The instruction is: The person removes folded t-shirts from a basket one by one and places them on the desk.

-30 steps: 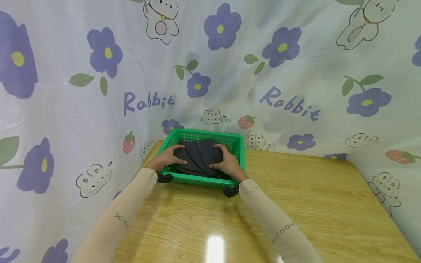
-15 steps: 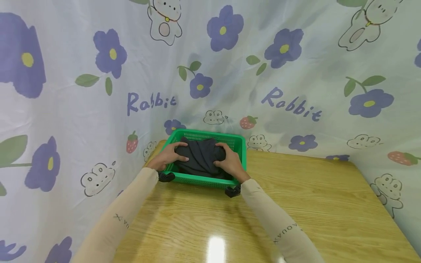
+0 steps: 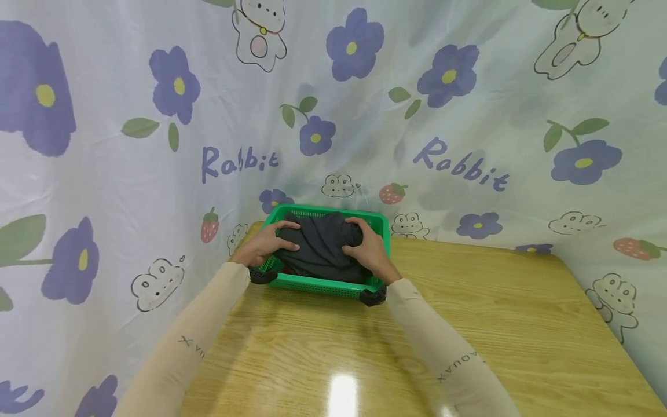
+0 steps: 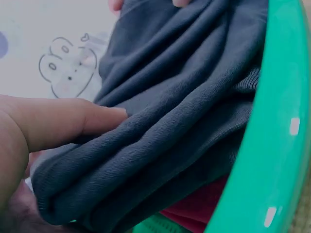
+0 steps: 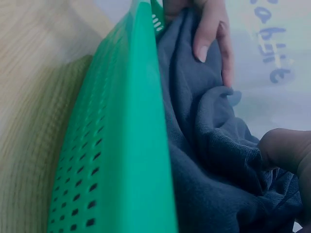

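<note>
Plainly, we see 2 hands on a dark grey cloth [image 3: 323,246] bunched in a green basket [image 3: 319,282]. Taking 12 o'clock as straight away from the person, the basket sits on the wooden worktop [image 3: 495,313] toward its 10 o'clock corner, just beside the printed curtain [image 3: 365,124].

At the cloth's 9 o'clock end, the left hand [image 3: 264,243] grips it between thumb and fingers; from the left wrist we see the thumb laid along the folds. At 3 o'clock, the right hand [image 3: 371,253] pinches the opposite end, its thumb curled against the cloth, though we cannot tell how every fingertip lies.

Between the hands we see long creases running across the cloth, whose near side lies close to the basket's 6 o'clock rim. Low at its 7 o'clock edge, we spot a dark red item [image 4: 201,204] under the folds; too little shows for us to say what it is.

We also see 2 cream sleeves [image 3: 443,344] reaching in from 5 and 7 o'clock, with a black piece [image 3: 373,296] at each wrist.
</note>
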Available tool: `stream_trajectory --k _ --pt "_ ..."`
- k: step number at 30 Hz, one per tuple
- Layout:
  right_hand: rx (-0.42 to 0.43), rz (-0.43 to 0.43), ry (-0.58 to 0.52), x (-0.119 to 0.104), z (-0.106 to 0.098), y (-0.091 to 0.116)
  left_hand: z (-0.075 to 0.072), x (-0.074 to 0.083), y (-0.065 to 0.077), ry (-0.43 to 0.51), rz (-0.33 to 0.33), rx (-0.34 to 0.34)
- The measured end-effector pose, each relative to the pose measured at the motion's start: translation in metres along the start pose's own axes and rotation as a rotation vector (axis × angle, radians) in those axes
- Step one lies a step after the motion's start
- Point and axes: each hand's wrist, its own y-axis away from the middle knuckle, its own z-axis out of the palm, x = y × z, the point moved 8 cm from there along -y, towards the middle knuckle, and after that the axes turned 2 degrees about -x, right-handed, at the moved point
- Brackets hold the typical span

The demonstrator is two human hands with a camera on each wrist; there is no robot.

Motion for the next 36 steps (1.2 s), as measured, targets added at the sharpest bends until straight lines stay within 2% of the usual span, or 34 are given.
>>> stream_trajectory --k 5,8,12,22,30,36 --pt "-0.022 -0.002 -0.017 0.002 -0.009 0.001 0.006 0.003 0.0 -0.01 0.025 -0.032" --pt "-0.055 -0.038 -0.035 0.0 -0.013 0.002 0.011 0.006 0.0 -0.002 0.041 -0.042" --pt "-0.087 -0.079 -0.029 -0.001 -0.021 0.004 0.015 0.011 0.0 -0.036 0.066 -0.047" --pt "-0.111 -0.043 -0.043 0.006 -0.039 0.014 0.03 0.023 0.005 -0.014 0.077 -0.074" --pt "-0.116 -0.034 -0.051 0.006 -0.046 0.018 0.033 0.027 0.008 -0.003 0.086 -0.067" --pt "-0.122 -0.047 -0.05 0.004 -0.052 0.023 0.036 0.03 0.012 -0.059 0.086 -0.061"
